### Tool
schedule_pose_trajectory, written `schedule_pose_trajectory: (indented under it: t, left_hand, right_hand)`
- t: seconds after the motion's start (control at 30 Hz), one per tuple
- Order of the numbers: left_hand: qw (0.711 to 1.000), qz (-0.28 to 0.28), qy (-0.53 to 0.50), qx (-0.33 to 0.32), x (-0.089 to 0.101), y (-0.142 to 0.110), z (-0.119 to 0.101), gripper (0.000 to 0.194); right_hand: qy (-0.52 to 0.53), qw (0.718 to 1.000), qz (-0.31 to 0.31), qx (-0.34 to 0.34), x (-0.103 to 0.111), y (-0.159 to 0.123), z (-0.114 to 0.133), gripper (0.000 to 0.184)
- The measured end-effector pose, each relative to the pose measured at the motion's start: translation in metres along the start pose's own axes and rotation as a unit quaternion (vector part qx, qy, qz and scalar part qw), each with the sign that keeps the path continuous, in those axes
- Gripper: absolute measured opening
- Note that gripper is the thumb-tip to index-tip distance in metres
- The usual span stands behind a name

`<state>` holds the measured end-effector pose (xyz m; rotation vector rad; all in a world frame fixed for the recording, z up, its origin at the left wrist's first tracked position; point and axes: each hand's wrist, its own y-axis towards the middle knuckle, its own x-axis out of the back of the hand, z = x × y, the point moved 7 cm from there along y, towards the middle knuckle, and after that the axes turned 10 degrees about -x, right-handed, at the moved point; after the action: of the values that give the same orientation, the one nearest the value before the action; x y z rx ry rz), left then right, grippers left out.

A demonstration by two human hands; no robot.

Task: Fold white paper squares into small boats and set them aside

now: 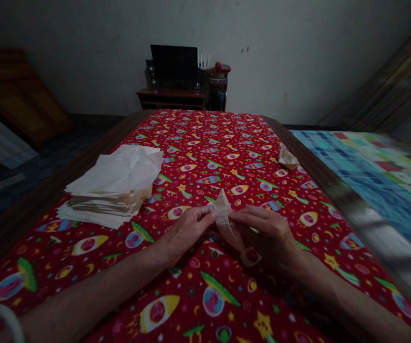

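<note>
A folded piece of pale paper, pointed at its top and bottom, is held between my two hands above the red patterned cloth. My left hand pinches its left side between thumb and fingers. On the other side, the fingers of my right hand close on the paper's right edge; some of these fingers are hidden behind the hand. Left of my hands lies a thick stack of white and tan paper sheets, the top one creased. A small folded paper shape sits near the cloth's right edge.
The red cloth covers a long dark wooden table. Beyond its far end stand a black monitor with speakers and a red telephone. A bed with a colourful cover is at right, a wooden cabinet at left.
</note>
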<state>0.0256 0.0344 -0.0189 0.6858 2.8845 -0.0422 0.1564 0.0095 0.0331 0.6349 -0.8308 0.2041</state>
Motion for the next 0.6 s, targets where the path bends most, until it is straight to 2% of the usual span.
schedule_pose_trajectory:
  t: [0.27, 0.43, 0.5, 0.57, 0.6]
  left_hand:
    - [0.999, 0.030, -0.021, 0.008, -0.005, 0.000, 0.003, 0.033]
    - [0.999, 0.017, -0.018, 0.024, -0.007, 0.002, 0.002, 0.038]
    - [0.999, 0.007, -0.019, 0.033, -0.005, 0.003, 0.005, 0.040]
    - [0.999, 0.017, -0.024, 0.032, -0.005, 0.004, 0.009, 0.042]
    - [0.999, 0.025, -0.025, 0.031, -0.005, 0.004, 0.010, 0.042]
  right_hand:
    - [0.052, 0.998, 0.012, -0.032, 0.004, 0.000, 0.000, 0.021]
    - [0.101, 0.987, -0.025, -0.122, 0.013, 0.008, -0.013, 0.016]
    - [0.091, 0.981, -0.063, -0.157, 0.030, 0.011, -0.029, 0.015]
    - [0.060, 0.973, -0.134, -0.175, 0.062, 0.014, -0.052, 0.015]
    - [0.038, 0.970, -0.150, -0.187, 0.079, 0.017, -0.067, 0.017]
